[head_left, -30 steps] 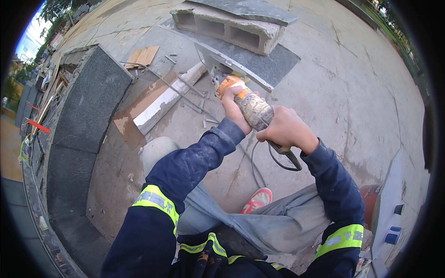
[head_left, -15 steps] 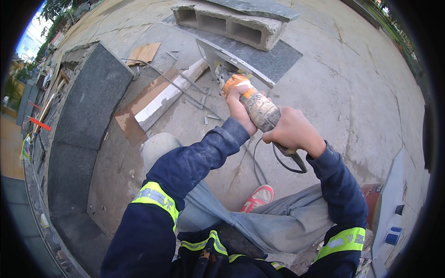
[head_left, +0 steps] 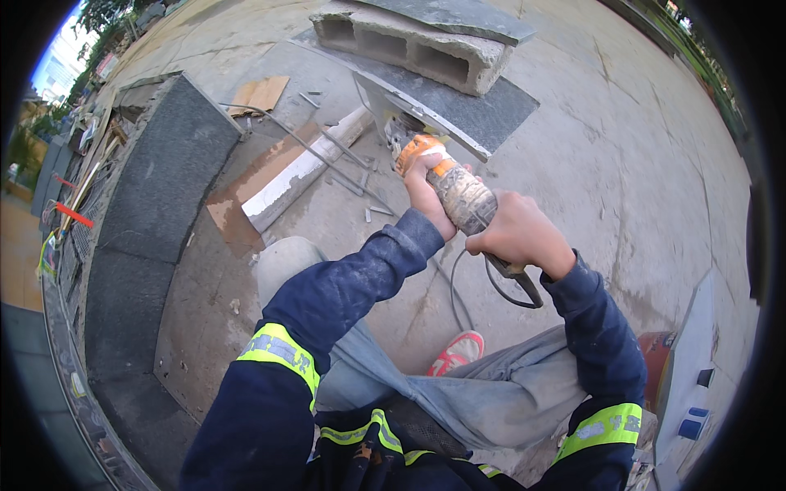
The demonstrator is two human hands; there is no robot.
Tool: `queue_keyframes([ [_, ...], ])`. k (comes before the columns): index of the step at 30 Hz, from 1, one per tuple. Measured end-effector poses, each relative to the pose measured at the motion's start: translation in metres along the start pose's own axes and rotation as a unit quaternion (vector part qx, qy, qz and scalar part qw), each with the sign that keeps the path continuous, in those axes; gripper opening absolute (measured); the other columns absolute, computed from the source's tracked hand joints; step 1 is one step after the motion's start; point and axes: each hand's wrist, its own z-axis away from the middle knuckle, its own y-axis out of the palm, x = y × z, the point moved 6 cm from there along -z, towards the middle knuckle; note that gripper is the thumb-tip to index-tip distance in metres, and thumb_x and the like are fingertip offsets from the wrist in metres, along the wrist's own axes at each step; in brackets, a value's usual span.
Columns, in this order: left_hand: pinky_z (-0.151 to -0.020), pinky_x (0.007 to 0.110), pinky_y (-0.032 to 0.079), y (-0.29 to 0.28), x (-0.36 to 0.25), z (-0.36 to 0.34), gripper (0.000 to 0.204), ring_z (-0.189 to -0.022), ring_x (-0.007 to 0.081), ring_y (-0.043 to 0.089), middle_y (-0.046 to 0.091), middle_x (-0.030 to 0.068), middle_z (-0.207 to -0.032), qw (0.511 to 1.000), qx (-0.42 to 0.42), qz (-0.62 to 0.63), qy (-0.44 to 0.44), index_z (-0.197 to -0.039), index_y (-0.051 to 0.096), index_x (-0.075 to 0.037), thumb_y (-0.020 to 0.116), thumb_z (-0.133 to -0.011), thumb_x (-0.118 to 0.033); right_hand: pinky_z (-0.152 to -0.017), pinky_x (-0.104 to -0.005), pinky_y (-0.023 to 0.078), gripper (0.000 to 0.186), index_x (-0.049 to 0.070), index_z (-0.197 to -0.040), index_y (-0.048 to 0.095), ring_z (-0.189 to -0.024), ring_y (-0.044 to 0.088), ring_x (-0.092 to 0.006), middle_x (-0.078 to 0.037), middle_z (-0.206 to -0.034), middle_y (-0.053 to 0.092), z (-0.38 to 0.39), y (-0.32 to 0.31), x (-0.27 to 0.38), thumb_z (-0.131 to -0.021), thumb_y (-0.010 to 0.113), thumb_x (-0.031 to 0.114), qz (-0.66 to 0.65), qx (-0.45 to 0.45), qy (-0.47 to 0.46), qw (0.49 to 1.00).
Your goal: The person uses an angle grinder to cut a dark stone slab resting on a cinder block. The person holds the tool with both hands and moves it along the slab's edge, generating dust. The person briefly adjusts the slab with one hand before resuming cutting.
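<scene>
My left hand is closed around the front of a dusty angle grinder with an orange head. My right hand is closed around its rear end, where a dark cable hangs down. The grinder's head lies against a narrow grey slab just beyond it; whether the disc touches the slab I cannot tell. Below the slab's left end lies a white-patched length of board over brown sheet material, with small metal offcuts and a rod nearby.
A concrete hollow block with a dark slab on top rests on another slab. A dark stone-clad edge runs along my left, with debris beyond. A pale board stands at lower right. My crossed legs are below.
Since a second ago my hands and the grinder have shifted slightly rightward in the view, and the surroundings have moved slightly too. My grip stays the same.
</scene>
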Motion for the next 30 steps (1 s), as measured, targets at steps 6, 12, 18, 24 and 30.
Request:
queue_keyframes([
  [6,-0.077,0.048,0.054,-0.002,-0.004,-0.008,0.055,-0.085,0.0327,0.059,0.053,0.0131,-0.093,1.0,0.012,0.009,0.004,-0.114,0.039,-0.008,0.061,-0.074,-0.038,-0.074,-0.0384,0.055,0.057,-0.012,-0.089,0.063,-0.079,0.068,-0.0384,-0.026,-0.082,0.066,-0.007,-0.001,0.002,-0.058,0.076,0.034,-0.002,-0.001,0.0,1.0],
  [12,-0.077,0.048,0.054,-0.004,-0.011,-0.013,0.055,-0.085,0.033,0.059,0.053,0.0131,-0.094,1.0,0.007,0.004,0.014,-0.113,0.039,-0.007,0.061,-0.073,-0.038,-0.074,-0.0379,0.055,0.057,-0.011,-0.09,0.064,-0.079,0.068,-0.0379,-0.026,-0.082,0.067,-0.014,-0.001,0.005,-0.058,0.076,0.034,0.002,0.004,0.006,1.0],
  [18,-0.077,0.048,0.053,-0.008,-0.022,-0.025,0.055,-0.086,0.0339,0.059,0.053,0.0137,-0.095,1.0,-0.002,0.014,0.015,-0.114,0.04,-0.006,0.062,-0.074,-0.038,-0.073,-0.0374,0.055,0.054,-0.011,-0.086,0.065,-0.079,0.068,-0.0367,-0.026,-0.08,0.067,-0.031,0.001,0.009,-0.057,0.075,0.034,-0.011,-0.011,-0.015,1.0],
  [24,-0.076,0.049,0.053,-0.013,-0.036,-0.038,0.056,-0.087,0.0344,0.059,0.053,0.0139,-0.096,1.0,-0.002,0.011,0.019,-0.115,0.04,-0.007,0.062,-0.074,-0.038,-0.073,-0.0366,0.055,0.054,-0.01,-0.084,0.066,-0.077,0.068,-0.0359,-0.025,-0.081,0.067,-0.048,0.0,0.018,-0.057,0.076,0.035,-0.008,0.0,-0.011,1.0],
  [30,-0.077,0.049,0.054,-0.022,-0.044,-0.056,0.057,-0.086,0.0343,0.059,0.053,0.014,-0.096,1.0,0.0,0.018,0.016,-0.117,0.039,-0.007,0.061,-0.074,-0.037,-0.073,-0.0362,0.055,0.055,-0.01,-0.084,0.066,-0.077,0.068,-0.035,-0.024,-0.081,0.067,-0.063,0.003,0.022,-0.056,0.077,0.036,0.002,-0.011,-0.008,1.0],
])
